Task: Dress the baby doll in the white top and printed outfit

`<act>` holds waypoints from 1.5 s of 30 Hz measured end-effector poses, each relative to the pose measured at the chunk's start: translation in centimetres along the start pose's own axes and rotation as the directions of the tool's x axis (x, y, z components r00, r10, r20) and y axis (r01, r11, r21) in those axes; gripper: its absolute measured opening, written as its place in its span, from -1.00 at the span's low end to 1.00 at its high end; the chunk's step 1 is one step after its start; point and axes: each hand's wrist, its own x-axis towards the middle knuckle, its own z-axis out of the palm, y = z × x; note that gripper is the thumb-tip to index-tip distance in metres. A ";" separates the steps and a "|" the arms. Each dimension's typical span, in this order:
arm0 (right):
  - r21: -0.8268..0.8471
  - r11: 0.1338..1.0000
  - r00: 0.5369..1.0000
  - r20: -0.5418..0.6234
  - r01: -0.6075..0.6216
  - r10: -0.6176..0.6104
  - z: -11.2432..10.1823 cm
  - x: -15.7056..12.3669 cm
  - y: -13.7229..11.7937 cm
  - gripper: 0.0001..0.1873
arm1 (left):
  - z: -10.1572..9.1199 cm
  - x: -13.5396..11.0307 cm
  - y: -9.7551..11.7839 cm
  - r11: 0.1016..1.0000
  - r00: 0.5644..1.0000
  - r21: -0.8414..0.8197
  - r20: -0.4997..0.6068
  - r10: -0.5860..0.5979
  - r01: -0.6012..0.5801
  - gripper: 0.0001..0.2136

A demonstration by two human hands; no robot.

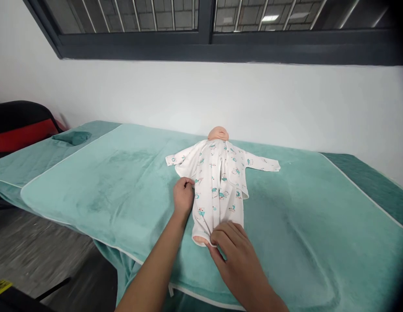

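A baby doll [218,133] lies on its back on a teal blanket [107,190], head toward the wall, arms spread. It wears a white printed sleepsuit [217,186] whose front flap hangs partly loose on the right. My left hand [183,196] pinches the suit's edge at the doll's side, fingers closed on the cloth. My right hand [235,251] grips the suit's leg cuff at the near end, where a bare foot [200,239] shows.
The blanket covers a padded table [367,177] against a white wall, under a dark-framed window [204,39]. A folded teal cloth [72,137] lies at the far left. A black and red object [19,125] stands left of the table. Grey floor lies below on the left.
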 end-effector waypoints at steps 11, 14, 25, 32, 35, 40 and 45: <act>0.066 0.996 0.995 -0.088 0.060 -0.054 -1.9 -1.0 0.3 -0.93 | 0.0 0.0 -0.1 1.000 1.000 -0.016 0.003 -0.006 0.006 -0.80; 0.114 0.993 0.992 -0.129 0.019 -0.004 -2.9 -0.4 0.8 -0.92 | 0.0 0.0 -0.2 1.000 1.000 -0.016 0.001 -0.015 0.016 -0.80; -0.302 0.953 0.991 -0.134 -0.040 -0.001 -5.0 13.0 7.5 -0.44 | 0.0 0.0 -0.1 0.999 0.999 -0.030 -0.007 -0.036 0.036 -0.82; -0.468 0.880 0.996 -0.017 -0.081 0.083 -1.2 14.1 10.4 -0.37 | -0.2 0.1 0.1 0.999 0.999 -0.029 -0.011 -0.043 0.042 -0.82; -0.470 0.880 0.995 -0.092 -0.074 0.035 -0.9 13.2 10.0 -0.48 | -0.1 0.2 0.0 0.998 0.999 -0.022 -0.005 -0.051 0.050 -0.82; -0.496 0.841 0.968 -0.224 -0.216 0.117 -1.7 14.1 9.2 -0.69 | 0.0 0.4 -0.2 0.998 0.998 -0.014 -0.021 -0.067 0.067 -0.82; -0.569 0.759 0.939 -0.299 -0.317 0.168 -1.4 15.7 9.2 -0.84 | 0.1 0.5 -0.4 0.998 0.998 -0.019 -0.023 -0.067 0.066 -0.82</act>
